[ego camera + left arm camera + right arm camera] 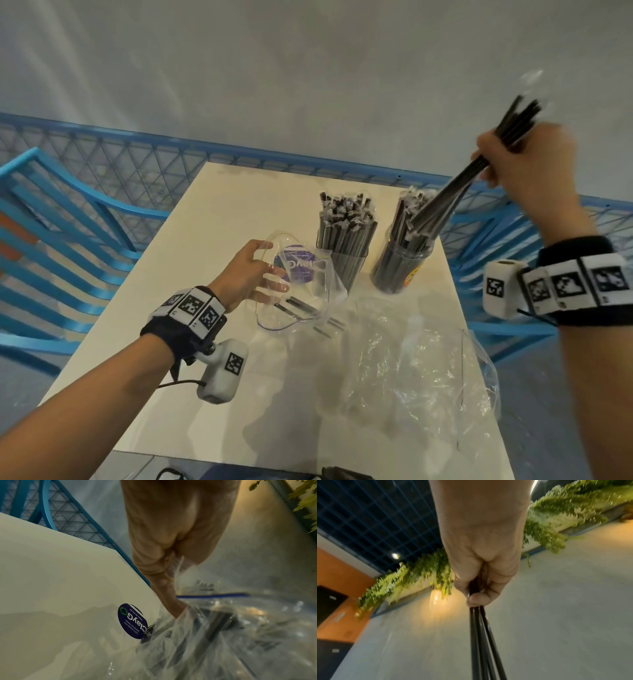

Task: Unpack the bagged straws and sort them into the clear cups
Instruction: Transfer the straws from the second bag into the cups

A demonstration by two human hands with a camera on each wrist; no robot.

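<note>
My right hand [513, 164] grips a bundle of black straws [459, 192], raised and tilted, with the lower ends reaching into the right clear cup [400, 267]. In the right wrist view the straws [481, 635] run down from my fist [479, 588]. The left clear cup [346, 257] stands packed with wrapped black straws. My left hand [253, 274] holds the mouth of a clear zip bag [301, 291] with a purple sticker; a few straws lie in it. In the left wrist view my fingers [168, 595] pinch the bag's plastic [205, 628] by the sticker [133, 620].
The white table [205, 394] carries a second crumpled clear bag [404, 359] at the front right. Blue chairs [68, 240] and a blue mesh fence [171, 164] surround the table. Dark cables [171, 474] lie at the near edge.
</note>
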